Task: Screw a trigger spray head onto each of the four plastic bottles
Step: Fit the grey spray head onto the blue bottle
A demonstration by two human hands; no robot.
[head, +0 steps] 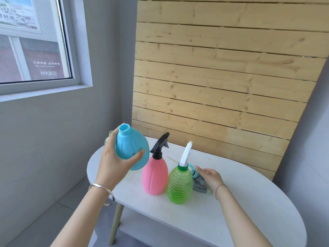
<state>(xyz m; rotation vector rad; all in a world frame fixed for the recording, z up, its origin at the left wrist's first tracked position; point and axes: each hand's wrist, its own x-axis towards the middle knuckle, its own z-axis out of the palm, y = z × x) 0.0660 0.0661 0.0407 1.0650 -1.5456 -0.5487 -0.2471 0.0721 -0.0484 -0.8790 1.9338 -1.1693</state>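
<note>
My left hand (pixel 114 161) grips a blue bottle (pixel 131 148) with an open threaded neck, lifted above the white table (pixel 240 202) and tilted. A pink bottle (pixel 154 175) with a black trigger head (pixel 160 145) stands upright on the table. Beside it stands a ribbed green bottle (pixel 179 186) with a white trigger head (pixel 186 154). My right hand (pixel 211 177) rests on a loose grey and teal trigger head (pixel 199 182) lying behind the green bottle; whether the fingers grip it is unclear. A pale green bottle (pixel 107 139) peeks out behind my left hand, mostly hidden.
A wooden slat panel (pixel 222 77) leans against the wall behind the table. A window (pixel 32 41) sits in the grey wall to the left. The table's lower shelf (pixel 151 227) and a wooden leg (pixel 115 223) show below its front edge.
</note>
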